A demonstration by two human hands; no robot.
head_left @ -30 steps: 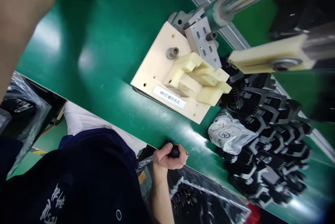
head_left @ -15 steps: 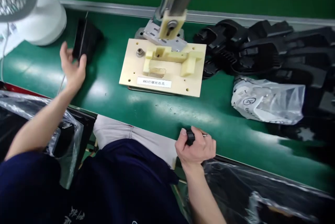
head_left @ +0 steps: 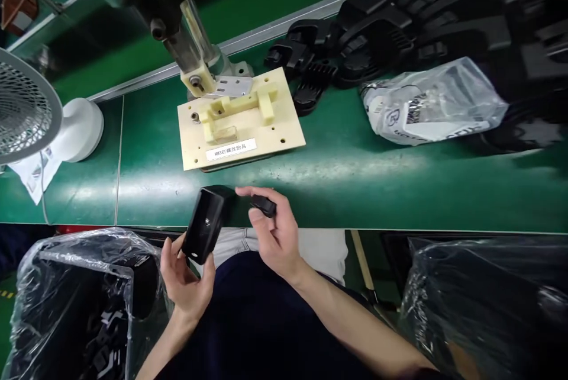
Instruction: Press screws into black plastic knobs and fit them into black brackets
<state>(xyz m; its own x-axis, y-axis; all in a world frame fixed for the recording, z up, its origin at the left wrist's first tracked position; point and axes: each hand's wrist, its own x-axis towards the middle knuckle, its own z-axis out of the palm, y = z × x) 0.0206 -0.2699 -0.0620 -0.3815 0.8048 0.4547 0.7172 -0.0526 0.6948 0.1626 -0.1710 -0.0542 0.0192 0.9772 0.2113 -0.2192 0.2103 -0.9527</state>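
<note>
My left hand (head_left: 184, 282) holds a black plastic housing (head_left: 206, 223) by its lower end, tilted, just over the near edge of the green bench (head_left: 355, 184). My right hand (head_left: 273, 232) is right beside it, gripping a small black part (head_left: 264, 206) between thumb and fingers; its index finger touches the housing's top. Beyond both hands a cream fixture plate (head_left: 242, 116) with raised blocks and a white label sits under a press column (head_left: 189, 25).
A heap of black plastic housings (head_left: 399, 19) and a clear bag of parts (head_left: 432, 102) lie at the right. A white fan (head_left: 31, 110) stands at the left. Plastic-lined bins (head_left: 75, 303) with black parts sit below the bench on both sides.
My left hand has brought the black housing from the far left of the bench to the near edge. My right hand has risen off the edge with the small part to meet it.
</note>
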